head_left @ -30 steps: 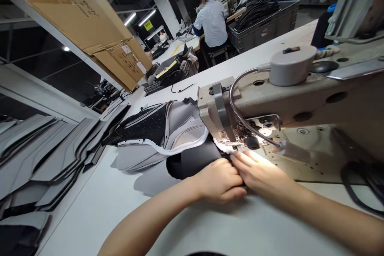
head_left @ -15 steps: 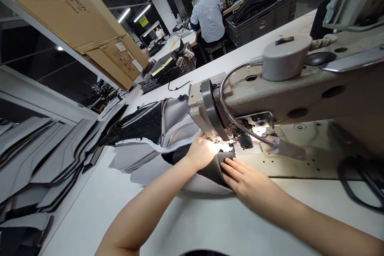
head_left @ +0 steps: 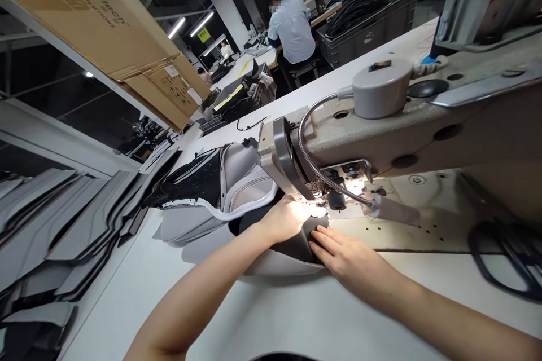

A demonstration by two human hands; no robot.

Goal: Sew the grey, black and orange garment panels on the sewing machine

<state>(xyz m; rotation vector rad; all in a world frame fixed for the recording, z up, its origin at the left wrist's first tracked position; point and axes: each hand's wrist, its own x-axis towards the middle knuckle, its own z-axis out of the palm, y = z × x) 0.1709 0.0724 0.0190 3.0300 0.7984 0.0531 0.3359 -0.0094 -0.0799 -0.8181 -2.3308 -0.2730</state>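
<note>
A grey and black fabric cover (head_left: 237,189) with white piping lies on the white table, one end under the needle of a beige sewing machine (head_left: 381,130). My left hand (head_left: 284,219) is curled on the fabric just left of the presser foot, in the glare of the machine lamp. My right hand (head_left: 345,256) lies flat with fingers stretched out, pressing the dark fabric edge in front of the needle plate. A flexible lamp neck (head_left: 315,163) curves down over the needle area.
Stacks of cut grey fabric panels (head_left: 63,225) fill the left. Cardboard boxes (head_left: 105,28) sit on a shelf above. A black cable loop (head_left: 503,259) lies on the machine bed at right. Another person in a light shirt (head_left: 292,28) sits far back beside a crate.
My left hand left my right hand and moved up to the presser foot, closing on the fabric. My right hand flattened on the fabric edge. The view shifted slightly.
</note>
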